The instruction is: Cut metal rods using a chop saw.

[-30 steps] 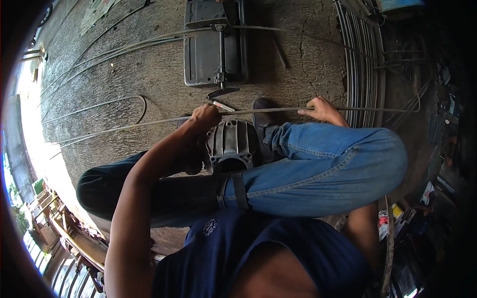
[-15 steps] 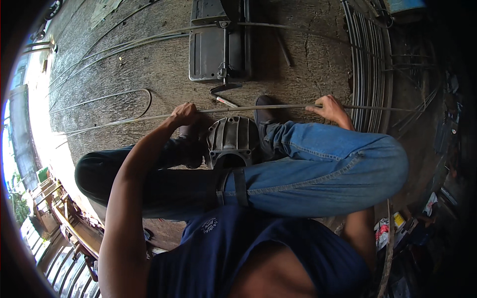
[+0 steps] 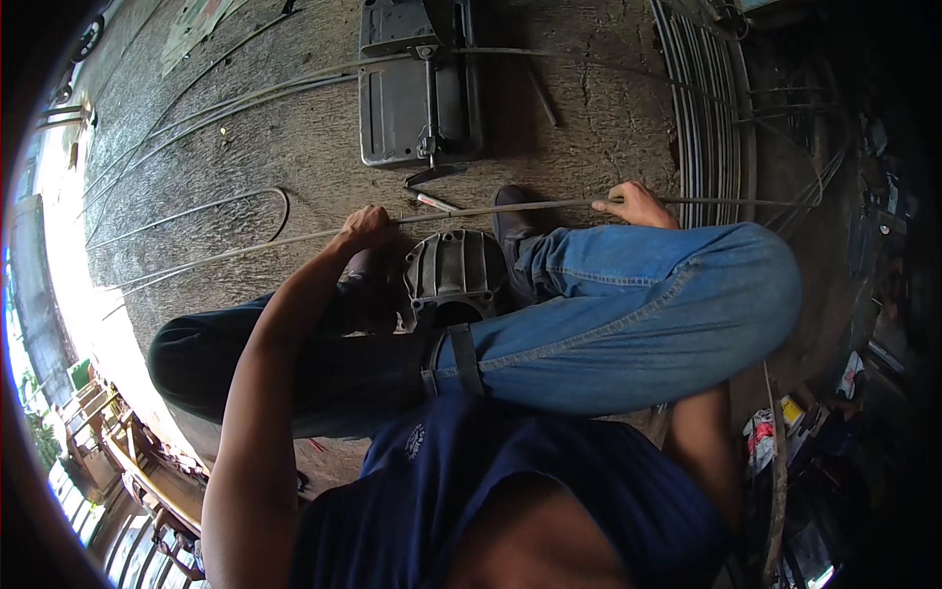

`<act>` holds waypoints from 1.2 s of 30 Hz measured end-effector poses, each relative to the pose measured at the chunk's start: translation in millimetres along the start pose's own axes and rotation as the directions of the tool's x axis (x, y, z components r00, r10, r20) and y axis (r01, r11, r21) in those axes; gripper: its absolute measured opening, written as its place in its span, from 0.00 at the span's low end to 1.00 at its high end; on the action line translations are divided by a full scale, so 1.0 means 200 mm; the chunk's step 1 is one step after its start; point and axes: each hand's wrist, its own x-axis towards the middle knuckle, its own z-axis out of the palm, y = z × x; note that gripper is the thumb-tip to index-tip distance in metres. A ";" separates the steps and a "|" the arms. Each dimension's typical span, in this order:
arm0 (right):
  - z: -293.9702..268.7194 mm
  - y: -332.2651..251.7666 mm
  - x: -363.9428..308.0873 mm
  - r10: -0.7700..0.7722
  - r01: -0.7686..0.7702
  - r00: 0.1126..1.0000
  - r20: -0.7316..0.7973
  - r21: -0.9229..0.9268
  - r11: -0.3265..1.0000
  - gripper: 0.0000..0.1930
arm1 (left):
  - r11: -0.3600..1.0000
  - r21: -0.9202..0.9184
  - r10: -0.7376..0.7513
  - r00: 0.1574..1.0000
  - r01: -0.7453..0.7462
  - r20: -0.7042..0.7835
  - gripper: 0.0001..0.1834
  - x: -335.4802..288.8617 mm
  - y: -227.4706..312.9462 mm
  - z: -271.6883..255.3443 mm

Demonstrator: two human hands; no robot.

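Observation:
A long, thin metal rod [image 3: 510,207] runs crosswise over the floor in front of my feet. My left hand [image 3: 368,228] is closed round it, knuckles up, left of the middle. Farther right, my right hand [image 3: 638,205] grips the same rod, with thumb and fingers around it. Between my feet stands a ribbed metal housing [image 3: 451,270] with a round opening toward me; the rod passes just beyond it. A red and white marker pen [image 3: 433,201] lies on the floor close beyond the rod.
A grey metal stand [image 3: 392,113] with a lever rod sits ahead. Several straight rods [image 3: 702,128] lie bundled at the right. A rod bent into a hook [image 3: 286,201] and other long rods lie left. Clutter with a yellow item [image 3: 791,410] is at the lower right.
The whole view has shifted slightly, so the floor things sit a little farther left and most a little higher. Both hands keep their hold on the rod.

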 end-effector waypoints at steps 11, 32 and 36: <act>0.12 0.13 0.06 -0.061 0.071 0.994 -0.095 0.108 0.992 0.26 | 0.989 -0.142 -0.043 0.999 0.042 -0.006 0.20 0.04 -0.05 0.03; -0.18 0.35 0.04 -0.033 0.084 0.965 -0.259 0.191 0.978 0.16 | 0.986 -0.158 -0.028 0.994 0.045 0.109 0.42 0.14 0.02 -0.77; -1.07 0.52 -0.27 0.021 0.006 0.886 -0.464 0.057 0.998 0.16 | 0.990 -0.138 -0.074 0.876 0.009 -0.477 0.25 0.03 -0.03 -1.44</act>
